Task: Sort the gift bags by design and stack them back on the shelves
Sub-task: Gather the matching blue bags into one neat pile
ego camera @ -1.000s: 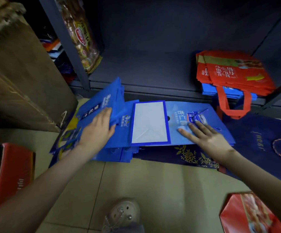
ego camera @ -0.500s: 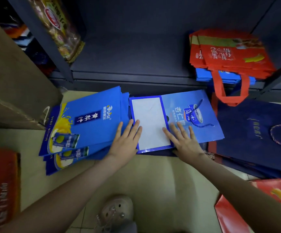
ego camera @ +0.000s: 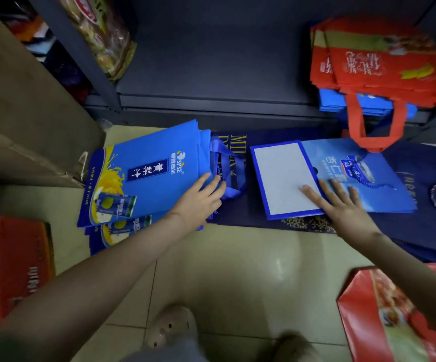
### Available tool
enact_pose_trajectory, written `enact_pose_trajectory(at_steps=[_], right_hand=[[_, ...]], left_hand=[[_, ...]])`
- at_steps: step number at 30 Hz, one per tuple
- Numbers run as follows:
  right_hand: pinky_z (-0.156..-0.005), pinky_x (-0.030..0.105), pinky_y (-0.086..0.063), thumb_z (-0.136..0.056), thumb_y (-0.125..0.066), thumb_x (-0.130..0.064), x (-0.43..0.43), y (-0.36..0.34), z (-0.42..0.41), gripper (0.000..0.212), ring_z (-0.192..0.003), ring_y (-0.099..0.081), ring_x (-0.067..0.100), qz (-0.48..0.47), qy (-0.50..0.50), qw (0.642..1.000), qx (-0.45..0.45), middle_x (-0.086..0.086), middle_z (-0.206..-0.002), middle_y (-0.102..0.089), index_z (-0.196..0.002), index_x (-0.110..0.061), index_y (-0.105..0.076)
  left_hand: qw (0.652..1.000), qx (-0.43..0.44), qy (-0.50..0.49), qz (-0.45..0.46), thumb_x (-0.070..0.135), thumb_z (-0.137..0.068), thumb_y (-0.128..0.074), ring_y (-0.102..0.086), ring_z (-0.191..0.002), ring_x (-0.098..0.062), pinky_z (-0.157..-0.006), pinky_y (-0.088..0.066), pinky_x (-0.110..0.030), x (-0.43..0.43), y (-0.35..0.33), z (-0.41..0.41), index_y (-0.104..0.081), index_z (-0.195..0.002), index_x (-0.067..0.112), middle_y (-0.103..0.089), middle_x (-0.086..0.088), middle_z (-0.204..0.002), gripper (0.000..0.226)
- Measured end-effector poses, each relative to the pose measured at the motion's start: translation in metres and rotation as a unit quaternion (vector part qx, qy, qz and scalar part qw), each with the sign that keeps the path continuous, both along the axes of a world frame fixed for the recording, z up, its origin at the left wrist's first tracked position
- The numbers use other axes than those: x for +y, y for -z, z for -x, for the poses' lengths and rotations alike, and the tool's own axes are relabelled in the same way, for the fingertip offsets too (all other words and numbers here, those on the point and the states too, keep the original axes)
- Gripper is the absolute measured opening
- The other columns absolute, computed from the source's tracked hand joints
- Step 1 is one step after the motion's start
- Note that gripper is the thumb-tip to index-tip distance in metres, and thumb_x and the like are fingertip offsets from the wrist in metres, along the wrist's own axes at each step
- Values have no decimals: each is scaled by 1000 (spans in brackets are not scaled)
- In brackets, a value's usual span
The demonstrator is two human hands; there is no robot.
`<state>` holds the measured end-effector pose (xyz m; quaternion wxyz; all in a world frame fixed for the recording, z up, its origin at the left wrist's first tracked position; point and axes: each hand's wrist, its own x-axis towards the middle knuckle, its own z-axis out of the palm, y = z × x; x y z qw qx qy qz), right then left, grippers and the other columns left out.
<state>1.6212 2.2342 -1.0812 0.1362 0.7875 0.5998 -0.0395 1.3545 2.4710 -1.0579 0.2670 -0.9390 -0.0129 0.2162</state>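
1. Shelf [ego camera: 211, 61], 12 o'clock: dark matte metal, a flat deck with angled uprights. It is the largest thing I see from here.
2. Cardboard box [ego camera: 29, 113], 9 to 10 o'clock: brown and creased, standing on the floor.
3. Floor [ego camera: 237, 270], centre to 6 o'clock: glossy cream tiles.
4. Navy bag [ego camera: 240, 210], centre: flat and dark with gold lettering and a gold sprig print. It lies on the floor under both blue lots.
5. Red bags [ego camera: 381, 61], 1 o'clock: a stack of soft rectangles on the shelf, over a few blue ones. One red loop handle hangs past the shelf edge.
6. Juice bags [ego camera: 146, 173], 9 o'clock of centre: a fanned stack of bright blue fabric rectangles with a yellow splash print, on the floor beside the box.
7. Pale-blue bag [ego camera: 389, 197], 3 o'clock of centre: smooth paper, folded flat, with its white base panel turned up and a blue cord handle.
8. Right hand [ego camera: 342, 207]: fingers straight and spread, pressing flat on the pale-blue bag.
9. Left hand [ego camera: 198, 202]: fingers nearly straight, resting on the right edge of the juice bags by a ribbon handle. I see it gripping nothing.
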Motion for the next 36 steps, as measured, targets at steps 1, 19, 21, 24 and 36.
enact_pose_trajectory(at_steps=[1, 19, 21, 24, 36], right_hand=[[-100, 64, -34, -52, -68, 25, -3, 0, 1, 135, -138, -28, 45, -18, -3, 1000, 5, 20, -150, -34, -152, -33, 0], [-107, 55, -31, -52, -67, 28, 20, -7, 50, 132, -139, -27, 40, -172, -43, 983, 52, 17, -149, -33, -154, -30, -5], [-113, 50, -22, -58, -54, 30, 14, -6, 54, 122, -140, -23, 39, -184, -62, 980, 33, 17, -149, -34, -154, -29, -7], [-112, 47, -14, -63, -20, 18, 13, -9, 69, 101, -138, -25, 39, -200, -107, 974, 18, 18, -146, -37, -153, -26, -12], [-101, 55, -41, -71, -61, 4, 125, -9, 162, 101, -138, -35, 26, -121, -385, 914, 50, 9, -150, -39, -152, -24, -8]], left_hand=[[1000, -2, 0, 4, 32, -97, -44, -6, -145, -36, -115, -1, -53, 1, 0, 0, -36, -140, 11, -6, -17, -157, 48], [881, -409, -216, 100, 27, -81, -50, -56, -114, -43, -57, -56, -44, 34, -54, 56, -40, -135, 24, -48, -26, -136, 55], [878, -415, -222, 89, 26, -83, -42, -61, -108, -40, -46, -54, -39, 40, -64, 60, -41, -133, 22, -53, -24, -132, 51], [863, -446, -221, 88, 21, -82, -42, -63, -101, -39, -45, -53, -41, 50, -77, 68, -44, -131, 18, -55, -22, -130, 50], [807, -512, -261, 137, 20, -79, -47, -62, -102, -41, -60, -54, -46, 70, -105, 85, -49, -132, 12, -51, -19, -135, 54]])
